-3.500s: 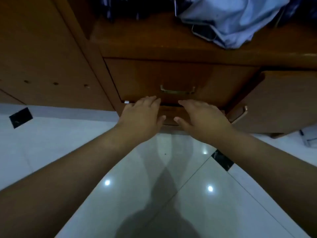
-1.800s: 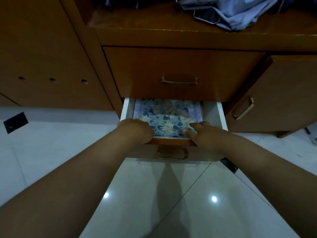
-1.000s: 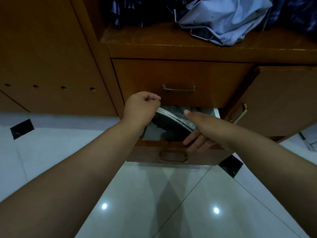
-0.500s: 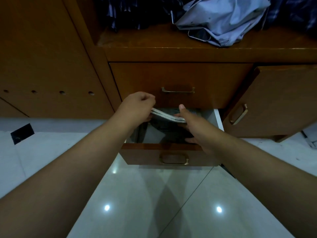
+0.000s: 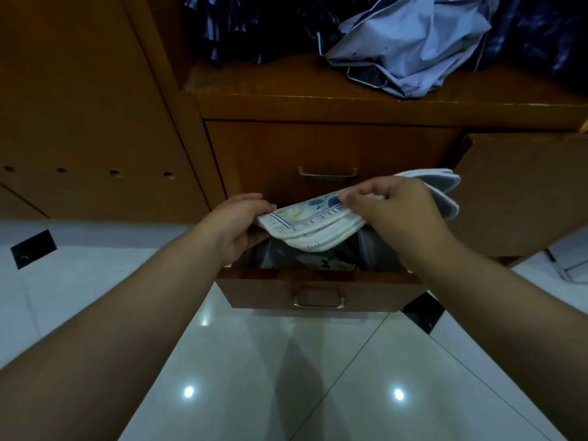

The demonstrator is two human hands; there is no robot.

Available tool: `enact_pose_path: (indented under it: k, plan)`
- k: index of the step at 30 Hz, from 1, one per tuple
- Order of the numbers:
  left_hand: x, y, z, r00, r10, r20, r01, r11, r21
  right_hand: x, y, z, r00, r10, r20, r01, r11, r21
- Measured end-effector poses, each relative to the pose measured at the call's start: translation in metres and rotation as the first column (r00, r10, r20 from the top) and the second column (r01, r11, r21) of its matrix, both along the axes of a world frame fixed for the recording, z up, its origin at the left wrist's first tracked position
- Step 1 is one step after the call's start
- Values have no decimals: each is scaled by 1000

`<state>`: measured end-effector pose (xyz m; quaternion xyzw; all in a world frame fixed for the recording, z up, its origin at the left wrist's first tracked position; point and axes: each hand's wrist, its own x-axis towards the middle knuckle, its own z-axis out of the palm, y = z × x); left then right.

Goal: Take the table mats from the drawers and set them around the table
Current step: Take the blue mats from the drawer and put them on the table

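Stack of table mats (image 5: 318, 232), floral print with white stitched edges, held just above the open lower drawer (image 5: 318, 292). My left hand (image 5: 234, 229) pinches its left end, fingers (image 5: 254, 198) above and thumb below. My right hand (image 5: 397, 218) curls over the middle, leaving the right-hand corners free. The stack sags between my grips, so I judge it soft, light and liable to fan apart; best clamped at both ends. The upper drawer (image 5: 327, 154) sits close above, while the floor (image 5: 286, 377) towards me offers open room.

Left hand (image 5: 237, 222) gripping, right hand (image 5: 394, 214) pinching
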<state>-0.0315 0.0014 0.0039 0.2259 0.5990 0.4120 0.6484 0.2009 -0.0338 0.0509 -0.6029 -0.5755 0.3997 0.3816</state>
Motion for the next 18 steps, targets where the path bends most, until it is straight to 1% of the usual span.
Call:
enact_pose_path:
  k: [3, 6, 8, 10, 12, 15, 16, 18]
  plan:
    - [-2, -1, -4, 1000, -5, 12, 5, 999, -44, 9, -2, 13, 997, 28, -71, -27, 1000, 14]
    - [-3, -4, -8, 999, -34, 9, 34, 995, -95, 19, -5, 25, 982, 55, -181, -49, 998, 38]
    - [-5, -4, -9, 999, -23, 36, 27, 995, -96, 26, -6, 27, 970, 62, -233, -53, 998, 46]
    - [-7, -2, -10, 999, -17, 50, 21, 997, -80, 34, -7, 27, 953, 100, -286, -95, 995, 30]
    - [-9, -2, -12, 997, -14, 74, 20, 997, -79, 42, -9, 27, 938, 152, -311, -158, 987, 4]
    - [-17, -3, -14, 995, -23, 95, 32, 995, -96, 57, -11, 29, 918, 184, -352, -204, 979, -21]
    - [-20, -3, -15, 994, -38, 106, 49, 993, -107, 61, -11, 30, 915, 188, -357, -209, 978, -21]
    - [-26, -3, -16, 985, -120, 126, 137, 982, -133, 66, -10, 31, 935, 176, -306, -187, 982, -5]
